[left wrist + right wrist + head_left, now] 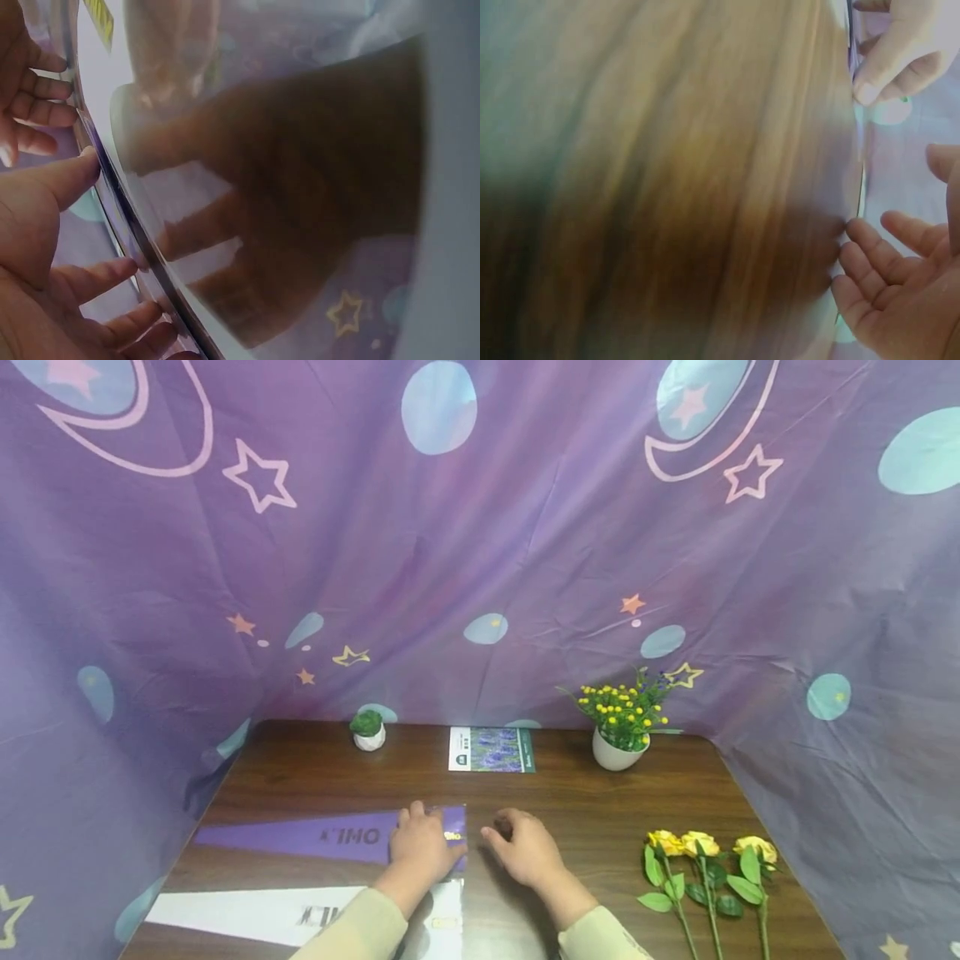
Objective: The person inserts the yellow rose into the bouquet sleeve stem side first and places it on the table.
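A purple tapered flower sleeve [300, 839] with dark lettering lies flat on the table, its wide end to the right. My left hand [420, 842] rests on that wide end, fingertips on the film, thumb towards the right edge. In the left wrist view the fingers [105, 279] are spread along a glossy surface that mirrors them. Just right of the sleeve, my right hand [528, 847] is lightly bent and holds nothing; its fingertips [842, 283] are at the wood in the right wrist view. A white tapered sleeve [225, 910] lies nearer, partly under the left forearm.
Yellow roses [699, 843] with green stems lie at the right. Along the back stand a small potted plant [369, 731], a card with lavender flowers [491, 750] and a white pot [618, 752] of yellow flowers. A purple patterned cloth [480, 543] hangs around the table.
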The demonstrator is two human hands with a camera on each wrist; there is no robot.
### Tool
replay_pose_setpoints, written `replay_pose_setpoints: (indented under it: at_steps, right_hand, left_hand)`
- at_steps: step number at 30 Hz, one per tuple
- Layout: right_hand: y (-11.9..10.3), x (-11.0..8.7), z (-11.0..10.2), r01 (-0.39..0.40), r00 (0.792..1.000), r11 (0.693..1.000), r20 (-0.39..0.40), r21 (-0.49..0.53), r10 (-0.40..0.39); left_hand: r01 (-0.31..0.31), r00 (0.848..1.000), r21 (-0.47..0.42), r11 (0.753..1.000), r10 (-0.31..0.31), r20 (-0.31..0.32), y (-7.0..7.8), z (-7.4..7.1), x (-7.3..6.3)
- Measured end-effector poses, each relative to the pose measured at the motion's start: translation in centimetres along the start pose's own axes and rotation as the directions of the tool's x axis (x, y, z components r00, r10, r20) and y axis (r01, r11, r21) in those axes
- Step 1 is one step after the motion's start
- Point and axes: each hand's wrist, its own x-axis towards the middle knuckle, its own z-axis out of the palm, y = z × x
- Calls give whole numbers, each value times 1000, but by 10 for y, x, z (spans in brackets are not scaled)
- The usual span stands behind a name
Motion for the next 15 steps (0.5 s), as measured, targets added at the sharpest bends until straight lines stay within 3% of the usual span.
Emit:
replay_pose_setpoints:
  at_steps: [7,15]
  right_hand:
    - [-5,6,10,67,997,997,26,38,-68]
    - [-21,15,21,27,997,996,69,91,-33]
  left_hand:
    - [15,999,-60,998,-18,-42,-2,-2,3]
    - [43,998,-139,989,-48,-34,-5,-12,3]
